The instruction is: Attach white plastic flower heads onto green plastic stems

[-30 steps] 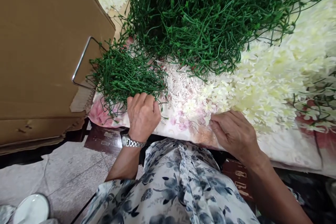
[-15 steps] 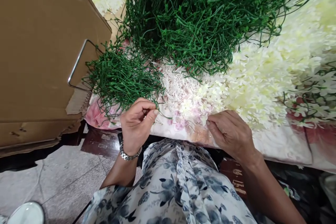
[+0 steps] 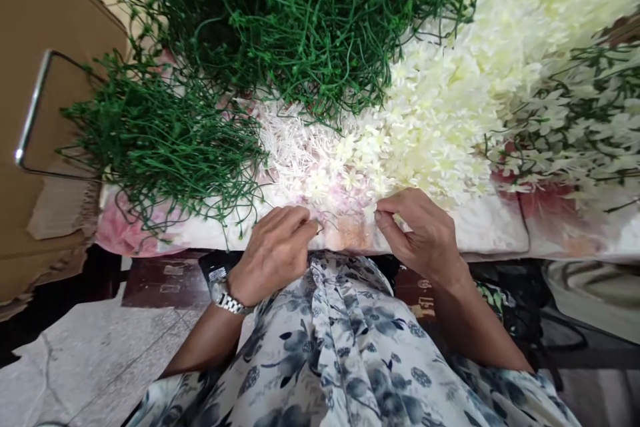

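Observation:
My left hand (image 3: 277, 247), back turned up, is closed at the table's front edge. A short dark bit of a thin green plastic stem (image 3: 320, 228) shows at its fingertips; the rest is hidden by the hand. Facing it, my right hand (image 3: 420, 230) pinches thumb and forefinger together; what is between them is too small to make out. Just beyond the hands lie loose cream artificial flowers (image 3: 353, 177) and a heap of thin white plastic pieces (image 3: 290, 143). To the left sits a small pile of green stems (image 3: 170, 140).
A large mound of green stems (image 3: 300, 20) rises at the back. Cream blossoms (image 3: 450, 100) spread to the right, beside assembled flower sprays (image 3: 565, 120). A cardboard box (image 3: 65, 7) and a bent metal rod (image 3: 33, 107) stand at the left. Floral cloth (image 3: 480, 230) covers the table.
My left hand has turned palm down and moved closer to my right hand, taking the green stem along. My right hand stays pinched. The view has shifted to the right.

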A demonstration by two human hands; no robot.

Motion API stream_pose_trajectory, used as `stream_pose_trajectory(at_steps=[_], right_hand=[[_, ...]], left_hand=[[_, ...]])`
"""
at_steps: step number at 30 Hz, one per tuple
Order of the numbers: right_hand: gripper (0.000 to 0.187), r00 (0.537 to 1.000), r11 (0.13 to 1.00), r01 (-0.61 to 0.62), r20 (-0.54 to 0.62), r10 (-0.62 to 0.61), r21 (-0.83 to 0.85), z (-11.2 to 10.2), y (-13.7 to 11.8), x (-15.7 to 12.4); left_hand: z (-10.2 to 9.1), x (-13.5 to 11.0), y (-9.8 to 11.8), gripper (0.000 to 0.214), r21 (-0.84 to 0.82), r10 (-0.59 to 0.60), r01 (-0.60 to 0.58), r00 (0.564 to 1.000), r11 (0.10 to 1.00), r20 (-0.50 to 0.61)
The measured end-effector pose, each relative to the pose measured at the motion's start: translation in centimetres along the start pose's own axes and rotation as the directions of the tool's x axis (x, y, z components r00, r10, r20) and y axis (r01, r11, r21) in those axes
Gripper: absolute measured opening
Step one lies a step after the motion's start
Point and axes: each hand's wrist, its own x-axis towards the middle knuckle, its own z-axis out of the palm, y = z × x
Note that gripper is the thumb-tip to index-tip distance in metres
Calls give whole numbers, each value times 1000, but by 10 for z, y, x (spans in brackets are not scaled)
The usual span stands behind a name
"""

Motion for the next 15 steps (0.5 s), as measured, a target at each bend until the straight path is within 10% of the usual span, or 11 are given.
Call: stream_pose_trajectory(at_steps=[15], right_hand=[[10,998,996,64,25,-62,-62,13,9,-8]], left_hand=[[25,30,17,13,189,-98,135,976,973,-194]])
